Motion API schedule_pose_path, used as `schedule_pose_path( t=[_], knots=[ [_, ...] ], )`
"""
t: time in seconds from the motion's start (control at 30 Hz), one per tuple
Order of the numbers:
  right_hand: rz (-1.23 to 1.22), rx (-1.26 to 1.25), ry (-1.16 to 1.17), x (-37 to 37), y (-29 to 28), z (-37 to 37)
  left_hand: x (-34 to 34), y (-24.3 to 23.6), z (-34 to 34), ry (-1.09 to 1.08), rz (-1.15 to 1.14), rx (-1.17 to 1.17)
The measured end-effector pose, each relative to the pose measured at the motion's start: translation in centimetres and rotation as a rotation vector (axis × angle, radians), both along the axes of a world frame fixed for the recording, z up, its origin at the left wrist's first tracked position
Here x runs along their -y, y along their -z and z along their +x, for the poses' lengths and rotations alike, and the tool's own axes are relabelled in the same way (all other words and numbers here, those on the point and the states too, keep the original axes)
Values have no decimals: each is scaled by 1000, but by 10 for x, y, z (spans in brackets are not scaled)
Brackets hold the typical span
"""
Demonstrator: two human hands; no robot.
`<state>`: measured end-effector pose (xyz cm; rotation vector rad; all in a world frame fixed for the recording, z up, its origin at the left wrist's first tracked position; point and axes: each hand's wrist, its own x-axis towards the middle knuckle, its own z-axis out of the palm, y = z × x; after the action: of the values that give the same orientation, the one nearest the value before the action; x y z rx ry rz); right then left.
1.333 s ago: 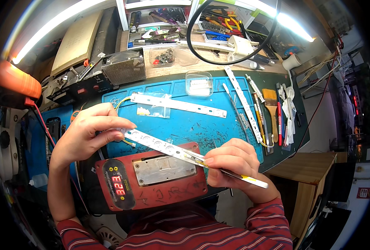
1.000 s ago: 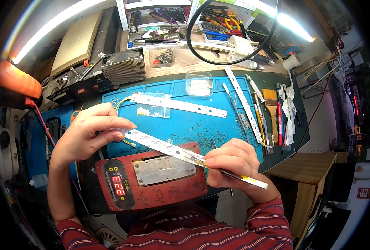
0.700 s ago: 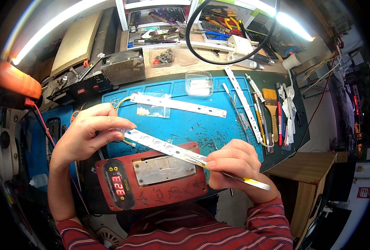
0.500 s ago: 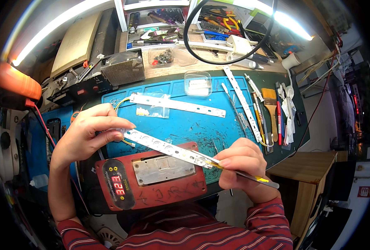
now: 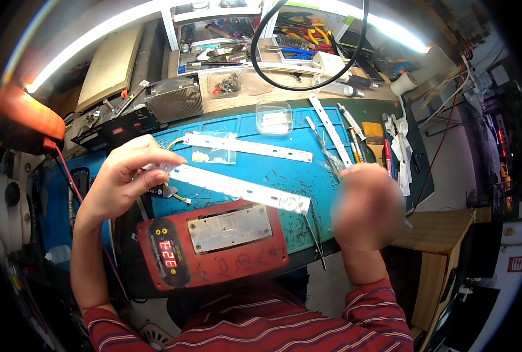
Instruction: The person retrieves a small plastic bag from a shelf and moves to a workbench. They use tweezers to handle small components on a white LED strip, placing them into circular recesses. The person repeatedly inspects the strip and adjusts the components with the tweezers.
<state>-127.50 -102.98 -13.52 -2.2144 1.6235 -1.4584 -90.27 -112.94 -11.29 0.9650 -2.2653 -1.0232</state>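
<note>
My left hand (image 5: 135, 176) pinches one end of a white LED strip (image 5: 237, 186) between thumb and fingers. The strip slants down to the right above the hot plate, with round lenses along it. My right hand (image 5: 368, 205) is raised apart from the strip's free end, over the mat's right side. It is blurred, so its fingers and anything in them cannot be made out. Below the strip is a red hot plate (image 5: 261, 258) with a metal heating surface and a lit red display. Dark tweezers (image 5: 316, 239) lie by the strip's free end, at the mat's front edge.
On the blue mat (image 5: 249, 126) are a second LED strip (image 5: 249, 146), a small plastic bag (image 5: 214, 154) and a clear box (image 5: 274, 117). Another strip (image 5: 330, 130), a brush (image 5: 373, 138) and pens stand right. A black cable loop (image 5: 255, 56) hangs above.
My right hand has moved up and right, away from the strip's end, where it held a slim dark tool. The strip's free end has risen slightly; my left hand keeps its pinch.
</note>
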Motion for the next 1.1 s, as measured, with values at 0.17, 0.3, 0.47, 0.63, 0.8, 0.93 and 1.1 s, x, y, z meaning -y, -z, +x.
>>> schedule_pose_path(
  t=[0.17, 0.3, 0.47, 0.63, 0.8, 0.93, 1.1],
  knots=[
    [-153, 165, 86, 12, 17, -4, 1, -4, -1, -94, 56, -32],
    [-222, -64, 188, 15, 32, -19, 2, 4, -3, -163, 134, 17],
    [-478, -511, 420, 24, 36, -16, 4, 11, -5, -121, 108, 131],
    [-566, -622, 494, 25, 25, -15, 2, 13, -13, -68, 157, 176],
    [-541, -594, 572, 29, 37, -13, 1, 10, -19, -81, 184, 249],
    [-480, -673, 631, 33, 55, -24, 12, 19, -17, 68, -143, 358],
    [-477, -496, 566, 34, 50, -13, 11, 21, -15, 134, -339, 334]
  ],
)
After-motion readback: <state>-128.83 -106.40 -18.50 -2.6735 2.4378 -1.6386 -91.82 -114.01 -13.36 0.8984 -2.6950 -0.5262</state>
